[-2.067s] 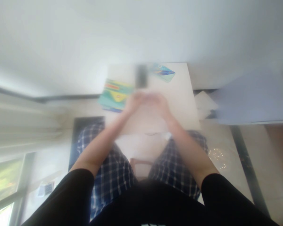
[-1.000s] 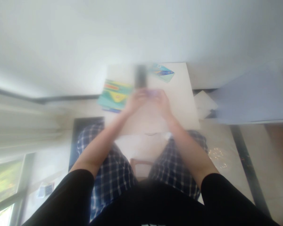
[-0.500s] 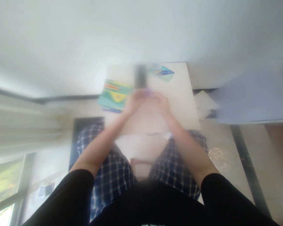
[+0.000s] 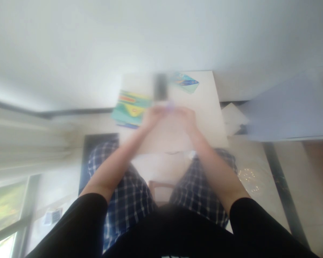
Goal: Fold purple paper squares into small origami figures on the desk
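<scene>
The picture is blurred. My left hand (image 4: 154,116) and my right hand (image 4: 187,118) are close together over a small white table (image 4: 204,114). A small pale purple thing (image 4: 170,105) shows between their fingertips; I cannot make out what it is. Both hands look curled around it, but the blur hides the fingers. A dark upright object (image 4: 160,87) stands just beyond the hands. A green and yellow box (image 4: 131,107) lies to the left of my left hand. A teal packet (image 4: 185,82) lies at the table's far right.
A large pale blue sheet (image 4: 288,111) covers a surface to the right, with white paper (image 4: 233,118) beside it. A wall rises behind the table. My checked trousers (image 4: 129,193) and a chair seat (image 4: 160,190) are below. A window (image 4: 5,211) is at the lower left.
My hands stay together over the table with small shifts. The purple thing showed wider between them one second ago and now shows only as a small patch at the fingertips.
</scene>
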The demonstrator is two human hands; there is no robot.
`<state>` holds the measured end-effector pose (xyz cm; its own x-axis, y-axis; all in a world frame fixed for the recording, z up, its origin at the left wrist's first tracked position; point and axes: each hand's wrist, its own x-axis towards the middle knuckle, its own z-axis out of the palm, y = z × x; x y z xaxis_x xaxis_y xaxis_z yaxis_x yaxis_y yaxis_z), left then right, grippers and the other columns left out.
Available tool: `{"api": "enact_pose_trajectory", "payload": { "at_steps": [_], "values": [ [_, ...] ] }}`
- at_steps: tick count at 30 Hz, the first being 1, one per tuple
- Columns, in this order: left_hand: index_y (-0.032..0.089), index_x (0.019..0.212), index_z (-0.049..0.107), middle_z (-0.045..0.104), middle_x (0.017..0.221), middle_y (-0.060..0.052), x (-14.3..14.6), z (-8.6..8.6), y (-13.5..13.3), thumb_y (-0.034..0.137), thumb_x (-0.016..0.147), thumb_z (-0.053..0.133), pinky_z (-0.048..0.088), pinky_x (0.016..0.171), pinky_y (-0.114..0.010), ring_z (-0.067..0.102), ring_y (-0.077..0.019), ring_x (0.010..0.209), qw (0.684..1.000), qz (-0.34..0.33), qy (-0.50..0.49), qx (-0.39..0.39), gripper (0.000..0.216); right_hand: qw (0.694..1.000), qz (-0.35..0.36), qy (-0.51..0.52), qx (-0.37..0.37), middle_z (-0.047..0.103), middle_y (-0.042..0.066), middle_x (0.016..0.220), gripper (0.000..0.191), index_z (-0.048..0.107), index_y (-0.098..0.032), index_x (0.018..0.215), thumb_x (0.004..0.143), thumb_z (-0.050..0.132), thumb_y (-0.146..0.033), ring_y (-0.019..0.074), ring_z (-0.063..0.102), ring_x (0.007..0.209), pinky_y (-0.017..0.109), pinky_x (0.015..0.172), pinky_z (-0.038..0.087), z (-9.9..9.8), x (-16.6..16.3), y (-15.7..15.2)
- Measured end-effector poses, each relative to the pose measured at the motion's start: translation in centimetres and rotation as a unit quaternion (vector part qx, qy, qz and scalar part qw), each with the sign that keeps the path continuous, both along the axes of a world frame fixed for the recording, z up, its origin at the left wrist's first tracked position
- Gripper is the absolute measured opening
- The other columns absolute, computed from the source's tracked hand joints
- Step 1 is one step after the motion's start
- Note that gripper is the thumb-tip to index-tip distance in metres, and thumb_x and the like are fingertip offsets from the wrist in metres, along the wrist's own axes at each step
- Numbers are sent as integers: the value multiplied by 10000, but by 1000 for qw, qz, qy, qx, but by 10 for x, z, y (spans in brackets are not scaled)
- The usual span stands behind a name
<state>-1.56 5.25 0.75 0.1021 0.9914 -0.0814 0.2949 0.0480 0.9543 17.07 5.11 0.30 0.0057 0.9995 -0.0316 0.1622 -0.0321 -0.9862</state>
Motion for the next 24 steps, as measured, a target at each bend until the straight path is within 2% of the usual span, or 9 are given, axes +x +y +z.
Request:
{"api": "enact_pose_trajectory", "payload": {
  "at_steps": [3,7,13,19,24],
  "values": [
    [210,947,797,778,1054,-77,0,4,0,396,749,758,527,1013,-437,705,-294,1075,1000,6,-7,-17,274,1000,6,20,-19,786,55,920,347,762,-193,901,619,823,-385,259,718,973,458,973,546,2,3,2],
    [192,886,804,780,1045,-81,0,5,-1,334,728,763,527,1012,-439,703,-305,1080,999,25,3,-29,216,995,74,53,-31,790,42,1004,480,761,-217,1038,616,834,-432,265,704,1050,458,1014,527,7,5,2],
    [182,869,794,778,1059,-82,1,5,-6,288,750,730,527,1013,-434,711,-288,1060,999,29,26,-19,172,994,108,12,-17,788,40,1060,357,790,-208,959,663,797,-407,296,687,1134,493,1091,469,7,5,2],
    [189,866,775,779,1041,-90,-1,3,-2,313,762,723,520,1019,-447,703,-289,1070,997,32,69,-6,170,996,85,-37,-2,797,51,995,307,776,-199,927,661,796,-350,277,718,1037,485,1056,492,-4,5,8],
    [208,963,773,762,1115,-88,-1,8,0,369,726,775,524,1027,-425,691,-285,1105,999,-22,-31,-30,287,997,71,-15,-21,787,92,971,356,757,-178,889,651,813,-436,276,709,1034,475,1012,521,-4,5,9]
  ]
}}
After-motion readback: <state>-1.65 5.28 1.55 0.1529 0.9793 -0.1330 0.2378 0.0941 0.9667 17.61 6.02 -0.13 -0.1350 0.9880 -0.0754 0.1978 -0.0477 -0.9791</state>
